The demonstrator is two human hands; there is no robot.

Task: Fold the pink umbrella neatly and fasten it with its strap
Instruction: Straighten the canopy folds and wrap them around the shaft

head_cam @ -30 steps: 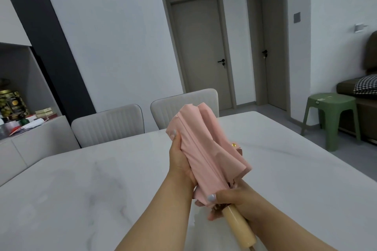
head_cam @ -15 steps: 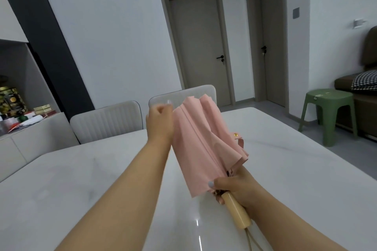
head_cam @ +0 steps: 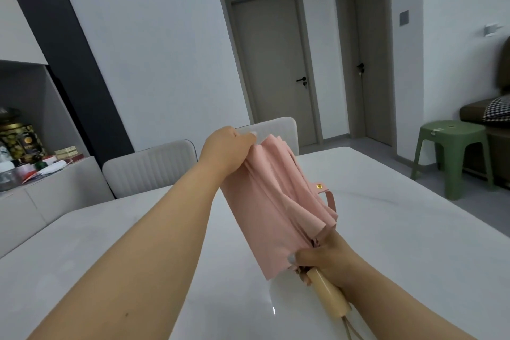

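Nearest you, your right hand point(head_cam: 328, 261) grips the pink umbrella point(head_cam: 278, 207) where the canopy meets its pale wooden handle point(head_cam: 328, 295), fingers curled round it. The umbrella slants up and away above the white marble table point(head_cam: 414, 229), its strap point(head_cam: 327, 193) hanging loose on the right side. At the far tip, your left hand point(head_cam: 227, 149) pinches the folds. Beyond stand two grey chairs point(head_cam: 150, 165).

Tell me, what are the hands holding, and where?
Both hold the pink umbrella: left hand pinches the fabric's top end, right hand grips the base by the handle.
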